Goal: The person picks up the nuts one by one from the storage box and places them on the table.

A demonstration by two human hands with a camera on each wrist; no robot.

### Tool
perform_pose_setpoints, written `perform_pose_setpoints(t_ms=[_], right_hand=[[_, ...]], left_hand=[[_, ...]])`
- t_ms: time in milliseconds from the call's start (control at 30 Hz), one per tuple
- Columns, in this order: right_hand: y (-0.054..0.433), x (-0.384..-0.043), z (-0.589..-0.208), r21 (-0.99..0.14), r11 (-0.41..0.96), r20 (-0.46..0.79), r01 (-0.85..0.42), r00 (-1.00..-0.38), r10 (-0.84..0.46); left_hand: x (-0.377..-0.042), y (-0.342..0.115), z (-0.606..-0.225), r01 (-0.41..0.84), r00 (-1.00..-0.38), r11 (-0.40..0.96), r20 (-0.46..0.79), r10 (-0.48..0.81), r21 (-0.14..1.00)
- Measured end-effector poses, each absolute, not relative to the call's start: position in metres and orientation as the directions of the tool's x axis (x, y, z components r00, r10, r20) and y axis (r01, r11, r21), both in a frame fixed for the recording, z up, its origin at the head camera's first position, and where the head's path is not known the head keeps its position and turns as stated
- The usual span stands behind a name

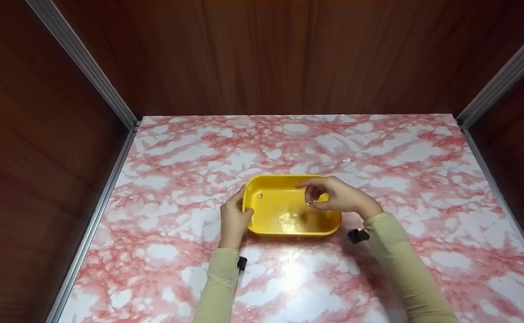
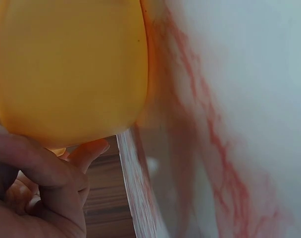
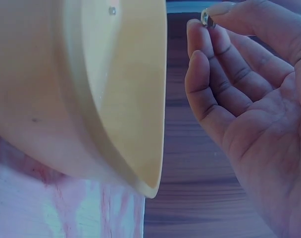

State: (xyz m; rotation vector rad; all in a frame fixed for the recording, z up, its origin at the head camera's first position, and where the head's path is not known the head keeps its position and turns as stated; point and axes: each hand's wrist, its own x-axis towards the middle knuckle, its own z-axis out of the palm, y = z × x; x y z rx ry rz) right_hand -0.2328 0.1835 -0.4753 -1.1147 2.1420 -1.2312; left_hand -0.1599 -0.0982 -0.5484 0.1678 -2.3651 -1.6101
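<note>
A yellow plastic tray (image 1: 288, 177) with rounded corners stands on the table. My left hand (image 1: 235, 220) holds its left end, the thumb over the rim and the fingers along the outside; in the left wrist view the fingers (image 2: 56, 173) lie against the tray wall (image 2: 76, 74). Over the right half of the tray, my right hand (image 1: 338, 195) pinches a small shiny metal nut (image 3: 206, 18) between thumb and fingertip. Another small metal nut (image 1: 260, 195) lies on the tray floor near the left end, and shows in the right wrist view as well.
The table (image 1: 176, 179) has a red and white marbled top. Dark wood panels (image 1: 266, 58) close it in at the back and both sides, with grey metal strips (image 1: 86, 63) at the corners. Dark wrist-camera pieces (image 1: 358, 235) sit by the sleeves.
</note>
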Motion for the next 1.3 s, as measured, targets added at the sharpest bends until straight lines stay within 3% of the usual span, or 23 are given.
perform_pose_setpoints(t_ms=[433,1300], right_hand=[[0.189,-0.213,-0.444,-0.873,0.271,0.029,-0.404,-0.599,-0.800],[0.218,-0.203,-0.452,-0.868,0.277,0.055,-0.411,-0.636,-0.770]], left_hand=[[-0.159,-0.098,-0.548,0.054,-0.955,0.365,0.154,-0.252,0.930],[-0.160,-0.098,-0.549,0.068,-0.954,0.349,0.163,-0.251,0.935]])
